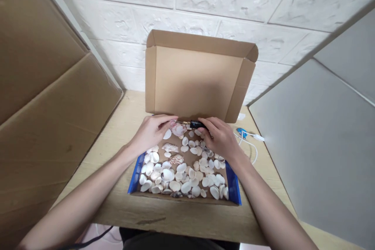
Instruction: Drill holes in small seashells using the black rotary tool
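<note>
An open cardboard box [234,187] with blue sides sits on the wooden table, its lid [196,82] standing upright at the back. Several white and pinkish seashells [181,172] cover its floor. My left hand [152,133] reaches over the box's far left part, fingers curled and pinched near a ribbed pink shell [178,129]. My right hand [219,137] is closed around a small black tool [195,124] whose tip points left toward that shell. Both hands hover over the back of the box.
A white cable with a blue connector [246,134] lies on the table right of the box. Cardboard panels [49,97] stand on the left, a grey panel [322,133] on the right, a white textured wall [205,4] behind. The table's front edge [175,222] is near me.
</note>
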